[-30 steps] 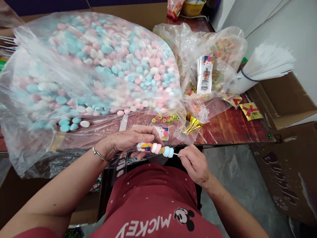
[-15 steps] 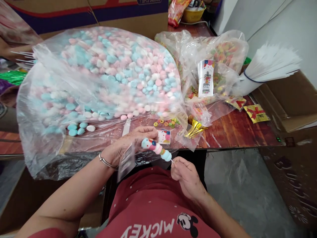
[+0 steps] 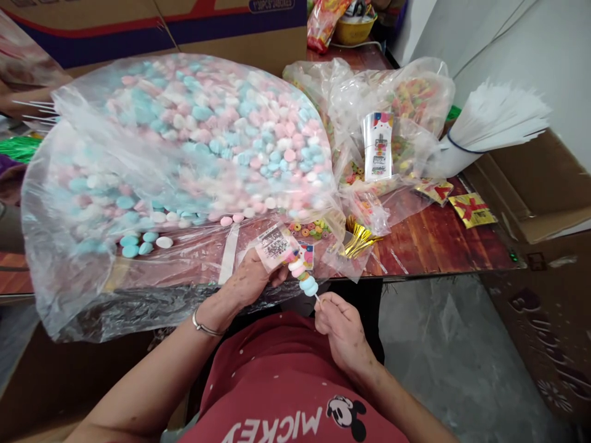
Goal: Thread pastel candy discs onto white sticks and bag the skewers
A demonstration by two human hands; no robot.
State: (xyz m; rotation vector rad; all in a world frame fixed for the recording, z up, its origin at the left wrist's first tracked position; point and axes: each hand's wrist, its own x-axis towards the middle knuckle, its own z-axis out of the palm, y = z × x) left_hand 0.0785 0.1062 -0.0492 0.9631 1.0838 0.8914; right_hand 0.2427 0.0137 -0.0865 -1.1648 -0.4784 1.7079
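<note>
My right hand (image 3: 339, 320) is closed on the thin white stick of a candy skewer (image 3: 308, 284) threaded with blue, white and pink marshmallows and a gummy ring. My left hand (image 3: 253, 277) pinches a clear printed plastic bag (image 3: 272, 245) with a barcode panel. The skewer's upper end meets the bag's lower right edge; whether it is inside I cannot tell. Behind it, partly covered, lies another colourful printed piece (image 3: 306, 254). Small gummy rings (image 3: 310, 229) lie on the plastic just beyond. Gold twist ties (image 3: 362, 237) are to their right.
A huge clear bag of marshmallows (image 3: 207, 141) covers the left of the table, with loose marshmallows (image 3: 138, 245) before it. Further right are a banded stack of printed bags (image 3: 378, 147), a container of white sticks (image 3: 464, 147) and a cardboard box (image 3: 545, 184). Another person's arm (image 3: 23, 98) shows far left.
My left hand has swung the plastic bag upward, so its barcode panel now faces up near the skewer's top. My right hand keeps its hold on the stick. The view shifted slightly.
</note>
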